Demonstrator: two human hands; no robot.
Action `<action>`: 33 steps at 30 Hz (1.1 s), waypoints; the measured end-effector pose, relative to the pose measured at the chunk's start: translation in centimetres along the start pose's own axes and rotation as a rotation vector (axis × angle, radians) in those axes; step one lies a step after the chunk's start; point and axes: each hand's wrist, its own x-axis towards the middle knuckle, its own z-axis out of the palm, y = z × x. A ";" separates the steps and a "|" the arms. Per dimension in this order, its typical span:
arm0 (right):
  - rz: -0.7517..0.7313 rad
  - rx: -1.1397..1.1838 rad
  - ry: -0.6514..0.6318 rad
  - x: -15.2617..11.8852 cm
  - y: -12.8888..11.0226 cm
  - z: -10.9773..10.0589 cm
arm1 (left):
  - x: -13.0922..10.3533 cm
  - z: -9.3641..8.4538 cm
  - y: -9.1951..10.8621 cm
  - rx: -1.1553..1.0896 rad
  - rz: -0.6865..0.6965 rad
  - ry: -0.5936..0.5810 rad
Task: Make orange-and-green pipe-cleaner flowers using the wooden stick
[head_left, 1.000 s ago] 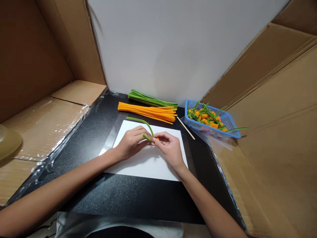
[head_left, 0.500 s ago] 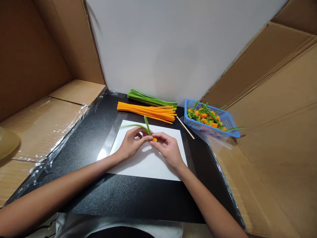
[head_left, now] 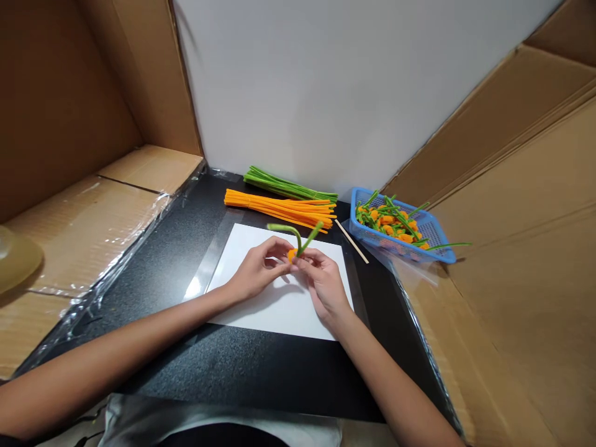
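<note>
Over a white sheet, my left hand and my right hand meet fingertip to fingertip. Between them they pinch a small orange fuzzy piece. Two green fuzzy stems rise from it, one bent over to the left and the other slanting up to the right. Fingers hide part of the orange piece. Behind the sheet lie a bundle of orange pipe cleaners and a bundle of green ones.
At the right, a blue basket holds several orange and green pieces. A thin wooden stick lies left of it. Cardboard panels flank the black table, and a pale wall stands behind.
The orange piece has turned in my fingers and moved slightly up, showing at the left of the stems now. The stems lean further right. The view has shifted slightly.
</note>
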 end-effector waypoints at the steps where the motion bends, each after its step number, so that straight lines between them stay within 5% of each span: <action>1: 0.024 0.018 0.003 -0.1 0.0 0.1 | -0.1 0.0 0.2 0.025 0.021 0.010; 13: 0.079 0.021 0.006 -0.2 0.2 0.1 | -0.4 0.2 0.6 0.245 0.125 0.070; 21: -0.178 -0.298 0.030 -0.5 0.1 0.1 | -0.2 0.7 0.4 0.122 0.054 0.089; 33: -0.289 -0.308 0.055 -0.9 0.1 0.6 | -0.7 0.9 0.8 0.081 0.085 0.073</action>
